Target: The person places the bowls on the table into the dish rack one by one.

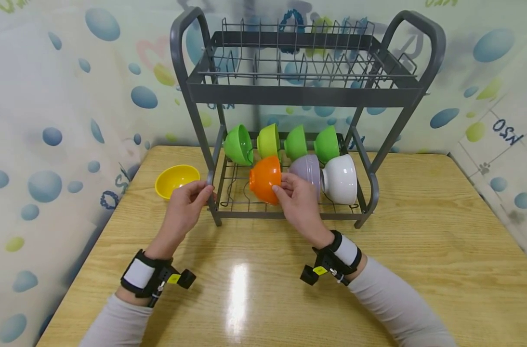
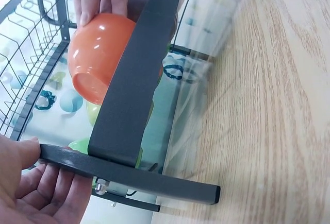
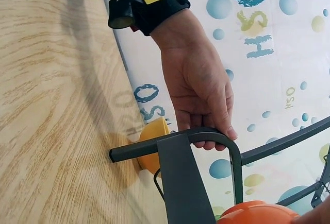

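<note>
An orange bowl (image 1: 265, 180) stands tipped on its side at the front of the dish rack's lower shelf, and my right hand (image 1: 301, 202) pinches its rim between thumb and fingers. My left hand (image 1: 186, 205) grips the front left leg (image 1: 209, 173) of the rack; the left wrist view shows thumb and fingers around the dark bar (image 2: 67, 158). To the right of the orange bowl sit a purple bowl (image 1: 306, 169) and a white bowl (image 1: 342, 180), also on their sides. Behind them several green bowls (image 1: 238, 144) lean in a row.
A yellow bowl (image 1: 175, 179) rests upright on the wooden table (image 1: 263, 289), left of the rack and close to my left hand. Above the bowls is the rack's upper wire tier (image 1: 304, 94). A patterned wall covering (image 1: 72, 96) rises behind.
</note>
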Motion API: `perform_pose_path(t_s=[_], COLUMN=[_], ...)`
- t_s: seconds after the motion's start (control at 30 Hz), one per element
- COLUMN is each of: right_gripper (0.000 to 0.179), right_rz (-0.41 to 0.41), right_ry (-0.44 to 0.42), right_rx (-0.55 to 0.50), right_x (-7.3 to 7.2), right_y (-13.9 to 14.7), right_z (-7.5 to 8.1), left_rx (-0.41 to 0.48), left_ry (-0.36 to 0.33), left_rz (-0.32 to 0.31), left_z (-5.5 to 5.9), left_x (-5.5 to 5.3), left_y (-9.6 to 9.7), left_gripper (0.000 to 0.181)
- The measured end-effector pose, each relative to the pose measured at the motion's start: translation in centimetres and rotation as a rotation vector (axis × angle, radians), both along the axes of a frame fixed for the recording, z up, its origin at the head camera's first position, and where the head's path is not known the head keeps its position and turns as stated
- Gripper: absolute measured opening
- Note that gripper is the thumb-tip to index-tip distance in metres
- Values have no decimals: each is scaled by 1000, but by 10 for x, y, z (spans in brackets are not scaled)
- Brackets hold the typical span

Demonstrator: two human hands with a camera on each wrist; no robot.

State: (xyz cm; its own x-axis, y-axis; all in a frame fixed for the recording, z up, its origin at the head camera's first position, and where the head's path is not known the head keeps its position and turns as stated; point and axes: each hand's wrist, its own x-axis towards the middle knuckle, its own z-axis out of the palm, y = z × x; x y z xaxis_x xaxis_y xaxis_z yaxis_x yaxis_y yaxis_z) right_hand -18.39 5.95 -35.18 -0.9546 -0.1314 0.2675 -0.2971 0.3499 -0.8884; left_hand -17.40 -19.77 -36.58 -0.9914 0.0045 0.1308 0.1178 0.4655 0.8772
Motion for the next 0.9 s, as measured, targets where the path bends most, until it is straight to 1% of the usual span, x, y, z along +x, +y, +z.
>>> perform_pose_path(t_s=[0.3,0.57,0.77,0.9], right_gripper=[28,27,29,28], right_rz=[-35,-48,-53,-51], right_ry=[17,112,156,201], right_rx=[30,105,191,243], right_x=[-3,-5,-5,-5], right_y=[-5,-13,-16,-16], right_z=[-1,-7,-8,-9], left_rx=[-1,15,18,11], left_ry=[11,-8,3,9], left_rz=[4,5,0,2], left_z=[-2,1,0,0], left_x=[-1,1,1,0], left_y=[0,1,1,0], left_gripper=[42,42,42,42])
